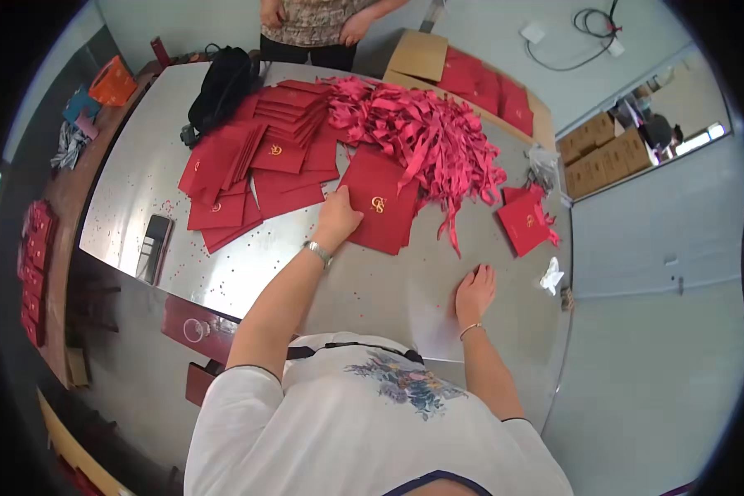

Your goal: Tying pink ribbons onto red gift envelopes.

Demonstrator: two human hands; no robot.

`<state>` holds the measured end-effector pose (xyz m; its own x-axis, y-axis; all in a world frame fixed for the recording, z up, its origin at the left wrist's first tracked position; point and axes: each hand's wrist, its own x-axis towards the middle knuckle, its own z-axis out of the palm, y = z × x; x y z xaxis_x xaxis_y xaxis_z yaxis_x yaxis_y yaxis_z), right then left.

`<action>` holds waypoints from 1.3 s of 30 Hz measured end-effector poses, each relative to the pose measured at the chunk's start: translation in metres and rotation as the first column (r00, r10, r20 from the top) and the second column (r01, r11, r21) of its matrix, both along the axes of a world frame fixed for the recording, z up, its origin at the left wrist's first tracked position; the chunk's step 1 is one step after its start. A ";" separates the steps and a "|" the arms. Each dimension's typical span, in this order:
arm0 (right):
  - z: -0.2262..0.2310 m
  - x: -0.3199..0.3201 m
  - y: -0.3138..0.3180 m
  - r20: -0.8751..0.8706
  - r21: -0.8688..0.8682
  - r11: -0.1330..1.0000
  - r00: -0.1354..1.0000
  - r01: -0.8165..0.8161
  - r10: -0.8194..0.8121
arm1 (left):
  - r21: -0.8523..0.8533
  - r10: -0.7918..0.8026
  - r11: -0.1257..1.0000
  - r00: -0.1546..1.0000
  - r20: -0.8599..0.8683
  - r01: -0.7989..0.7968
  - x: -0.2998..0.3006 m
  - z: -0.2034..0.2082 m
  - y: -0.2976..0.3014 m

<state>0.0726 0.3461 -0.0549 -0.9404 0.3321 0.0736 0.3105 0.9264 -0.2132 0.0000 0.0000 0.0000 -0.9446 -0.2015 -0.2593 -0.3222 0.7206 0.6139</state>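
The left hand point(337, 215) pinched the left edge of 1 red packet point(384, 221), mid-surface point(372, 306) against the pink ribbons point(430, 136). The right hand point(476, 291) lay flat, fingers together. A light grip clear of the gold emblem point(378, 204) seemed best, avoiding creases.

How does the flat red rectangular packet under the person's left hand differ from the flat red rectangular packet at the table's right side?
The left-hand packet looks larger than the right-side packet. The left hand touches the left-hand packet's edge; no hand touches the right-side packet. Both are red and carry a gold mark.
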 end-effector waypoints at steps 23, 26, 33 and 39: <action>0.082 -0.157 -0.129 -0.133 0.178 0.381 0.362 -0.907 0.923 | -0.119 -0.050 0.993 0.882 -0.469 -0.007 0.101 0.026 -0.009; 0.067 -0.161 -0.127 -0.085 0.049 0.426 0.422 -0.903 0.903 | -0.247 -0.261 0.958 0.810 -0.525 0.148 0.072 0.021 -0.001; 0.084 -0.109 -0.119 -0.638 -0.099 0.510 0.448 -0.855 0.627 | -0.521 -0.561 0.785 0.740 -0.371 0.334 0.036 0.008 0.026; 0.093 -0.031 -0.105 -0.292 -0.869 0.344 0.930 -0.356 0.223 | -0.417 -0.589 0.783 0.765 -0.260 0.462 0.046 0.021 0.017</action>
<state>0.0412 0.2412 0.0380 -0.9995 -0.0286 0.0154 -0.0207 0.1934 -0.9809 0.0462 0.0170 0.0211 -0.9320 0.3473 0.1038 0.3619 0.8762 0.3183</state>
